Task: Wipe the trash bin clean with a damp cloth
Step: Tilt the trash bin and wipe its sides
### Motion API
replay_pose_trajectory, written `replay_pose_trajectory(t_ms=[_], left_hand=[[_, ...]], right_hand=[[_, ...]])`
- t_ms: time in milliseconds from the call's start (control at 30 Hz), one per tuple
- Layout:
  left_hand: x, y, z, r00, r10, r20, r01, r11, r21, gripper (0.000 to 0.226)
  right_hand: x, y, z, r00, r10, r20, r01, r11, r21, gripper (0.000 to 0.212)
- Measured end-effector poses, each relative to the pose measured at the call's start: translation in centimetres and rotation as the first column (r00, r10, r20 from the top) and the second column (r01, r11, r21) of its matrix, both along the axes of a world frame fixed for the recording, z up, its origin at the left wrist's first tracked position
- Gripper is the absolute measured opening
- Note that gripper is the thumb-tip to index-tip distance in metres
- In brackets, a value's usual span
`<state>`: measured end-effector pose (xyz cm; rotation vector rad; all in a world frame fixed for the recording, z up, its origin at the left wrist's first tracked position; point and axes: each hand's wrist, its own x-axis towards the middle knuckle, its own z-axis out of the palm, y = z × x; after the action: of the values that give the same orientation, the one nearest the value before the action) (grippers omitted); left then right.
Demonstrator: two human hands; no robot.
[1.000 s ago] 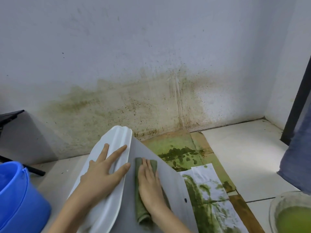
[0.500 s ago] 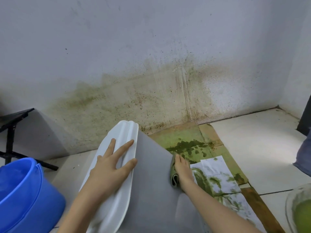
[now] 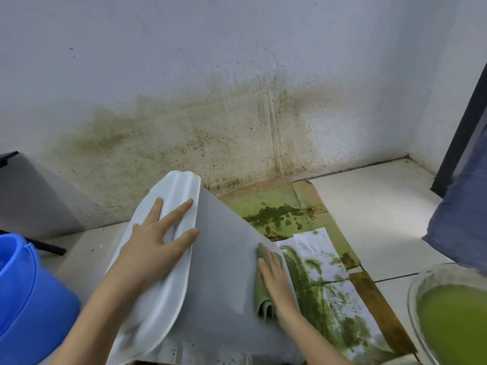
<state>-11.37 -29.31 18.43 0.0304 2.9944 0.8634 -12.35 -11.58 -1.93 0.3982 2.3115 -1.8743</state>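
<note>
A grey trash bin [image 3: 224, 259] lies tilted on the floor, its white lid [image 3: 168, 212] facing left. My left hand [image 3: 158, 241] rests flat on the lid with fingers spread, steadying it. My right hand [image 3: 276, 280] presses a folded green cloth [image 3: 261, 288] against the bin's grey side, near its right edge. Most of the cloth is hidden under my palm.
A blue bucket [image 3: 23, 299] stands at the left. Green-smeared paper [image 3: 324, 280] and stained cardboard [image 3: 276, 206] lie on the floor to the right. A glass bowl of green liquid [image 3: 453, 314] sits at bottom right. A stained wall [image 3: 210, 127] is close ahead; blue fabric [image 3: 461, 219] hangs at right.
My right hand slid the cloth across the bin's side to its right edge, then a little down along that edge. My left hand stayed on the lid.
</note>
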Motion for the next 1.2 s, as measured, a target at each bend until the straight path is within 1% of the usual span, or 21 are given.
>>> replay_pose_trajectory(t_ms=[67, 100, 133, 167, 267, 333, 400, 500, 567, 633, 700, 767, 800, 833, 900, 933, 1000, 1033, 1067, 1133, 1200], left_hand=[[-0.1, 0.2, 0.0, 1.000, 0.000, 0.000, 0.000, 1.000, 0.003, 0.060], [-0.1, 0.4, 0.0, 1.000, -0.001, 0.004, 0.001, 1.000, -0.005, 0.060], [-0.2, 0.5, 0.1, 1.000, 0.001, 0.008, -0.001, 1.000, -0.015, 0.059], [-0.2, 0.6, 0.1, 1.000, 0.003, 0.008, -0.003, 1.000, -0.023, 0.058], [-0.1, 1.1, 0.1, 1.000, 0.004, -0.003, -0.004, 1.000, -0.022, 0.058], [-0.1, 1.6, 0.2, 1.000, 0.008, 0.000, -0.008, 0.999, -0.045, 0.060], [-0.3, 2.1, 0.3, 1.000, 0.008, 0.002, -0.008, 0.996, -0.085, 0.062], [-0.1, 2.2, 0.3, 1.000, -0.001, 0.002, 0.002, 0.998, -0.070, 0.058], [-0.1, 1.7, 0.4, 1.000, -0.003, 0.005, 0.003, 0.999, -0.034, 0.057], [-0.2, 1.1, 0.4, 1.000, 0.003, 0.007, -0.003, 1.000, 0.010, 0.057], [-0.1, 0.7, 0.3, 1.000, 0.010, -0.004, -0.010, 1.000, 0.024, 0.051], [-0.1, 0.7, 0.2, 1.000, 0.010, -0.004, -0.010, 0.999, 0.032, 0.052], [-0.2, 1.0, 0.2, 1.000, 0.009, 0.004, -0.009, 0.999, 0.034, 0.056], [-0.2, 1.2, 0.2, 1.000, 0.011, 0.011, -0.011, 0.999, 0.030, 0.060], [-0.4, 1.3, 0.3, 0.999, 0.020, 0.024, -0.021, 1.000, 0.023, 0.063], [-0.3, 1.2, 0.3, 0.999, 0.030, 0.031, -0.030, 0.999, 0.028, 0.063], [-0.2, 0.8, 0.3, 0.999, 0.032, 0.030, -0.033, 0.998, 0.054, 0.061], [-0.2, 0.5, 0.1, 0.999, 0.029, 0.030, -0.031, 0.997, 0.071, 0.057], [-0.2, 0.3, 0.1, 0.999, 0.028, 0.024, -0.030, 0.996, 0.085, 0.052], [0.1, 0.2, 0.1, 0.999, 0.034, 0.024, -0.036, 0.994, 0.105, 0.049], [0.3, 0.6, 0.3, 0.998, 0.041, 0.040, -0.045, 0.995, 0.091, 0.055]], right_hand=[[-0.7, 1.4, -2.4, 0.976, -0.105, 0.191, 0.110, 0.994, -0.017, 0.055], [-0.9, 1.6, -2.7, 0.959, -0.122, 0.255, 0.133, 0.991, -0.025, 0.055], [-1.0, 1.5, -2.2, 0.953, -0.121, 0.279, 0.136, 0.990, -0.034, 0.054], [-0.9, 1.1, -1.2, 0.960, -0.103, 0.261, 0.119, 0.992, -0.048, 0.052], [-1.1, -0.6, 3.2, 0.998, 0.025, 0.057, -0.023, 0.999, -0.032, 0.049], [-1.6, -2.2, 6.8, 0.990, 0.110, -0.085, -0.110, 0.994, 0.003, 0.048], [-1.0, -3.8, 9.2, 0.961, 0.174, -0.217, -0.173, 0.985, 0.022, 0.049], [3.3, -4.3, 8.8, 0.931, 0.167, -0.326, -0.178, 0.984, -0.002, 0.047], [6.7, -3.6, 6.8, 0.937, 0.128, -0.326, -0.147, 0.989, -0.032, 0.041], [7.6, -2.2, 3.6, 0.968, 0.081, -0.238, -0.094, 0.995, -0.041, 0.038], [6.4, -0.4, 0.0, 0.996, -0.011, -0.092, 0.008, 0.999, -0.041, 0.041], [4.2, 1.2, -3.2, 0.988, -0.128, 0.090, 0.132, 0.990, -0.039, 0.049], [3.2, 1.8, -4.4, 0.970, -0.165, 0.178, 0.177, 0.983, -0.055, 0.053], [2.6, 2.0, -5.0, 0.952, -0.185, 0.243, 0.208, 0.976, -0.072, 0.055], [2.6, 1.7, -4.7, 0.922, -0.224, 0.317, 0.268, 0.958, -0.101, 0.056], [3.5, 1.3, -4.1, 0.904, -0.253, 0.344, 0.299, 0.950, -0.088, 0.056], [6.3, 0.5, -2.1, 0.874, -0.293, 0.388, 0.321, 0.947, -0.008, 0.055], [7.7, -0.2, -1.0, 0.878, -0.291, 0.379, 0.307, 0.951, 0.019, 0.054], [8.8, -1.0, 0.5, 0.905, -0.267, 0.331, 0.277, 0.961, 0.018, 0.052], [9.7, -3.5, 4.4, 0.971, -0.201, 0.131, 0.204, 0.979, -0.014, 0.049], [9.5, -6.2, 9.1, 0.994, -0.083, -0.075, 0.079, 0.996, -0.048, 0.046]])
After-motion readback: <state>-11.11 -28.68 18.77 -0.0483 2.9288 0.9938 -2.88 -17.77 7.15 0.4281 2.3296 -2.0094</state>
